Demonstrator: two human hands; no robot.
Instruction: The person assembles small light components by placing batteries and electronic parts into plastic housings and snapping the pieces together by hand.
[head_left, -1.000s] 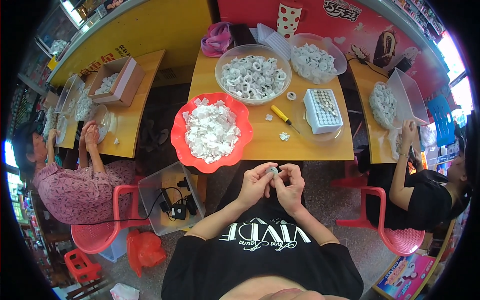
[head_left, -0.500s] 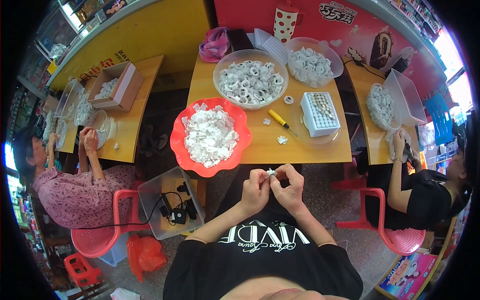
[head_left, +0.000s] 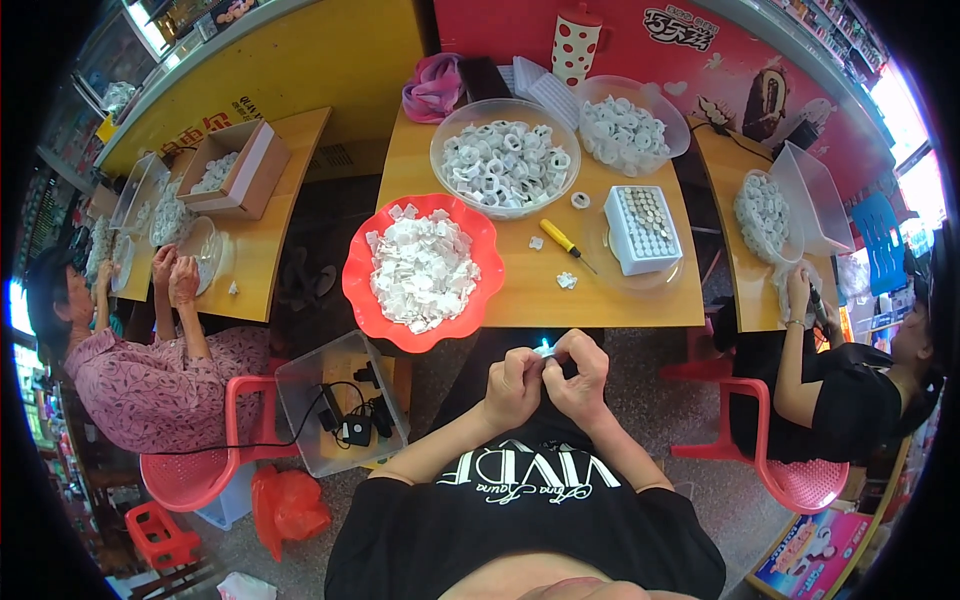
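Just in front of the table's near edge, my left hand point(head_left: 512, 388) and my right hand point(head_left: 577, 382) meet with fingers closed. Between their fingertips they pinch one small white plastic piece point(head_left: 544, 350), which glows with a bright bluish light. Most of it is hidden by the fingers. Nearest to them on the table is a red scalloped bowl point(head_left: 357, 308) of flat white pieces. A yellow-handled screwdriver point(head_left: 558, 235) lies beyond, beside small loose white parts point(head_left: 567, 281). To its right, a white block point(head_left: 643, 252) holds rows of round silvery cells.
Two clear bowls point(head_left: 447, 187) point(head_left: 683, 140) of white ring-shaped parts stand at the back, near a polka-dot tumbler point(head_left: 575, 45). Co-workers sit at side tables left point(head_left: 150, 380) and right point(head_left: 850, 390). A clear bin point(head_left: 310, 440) with black adapters is on my left.
The small piece between my fingertips now shines bluish; before, it was unlit. My hands stay in nearly the same place. The left co-worker's hands have shifted slightly.
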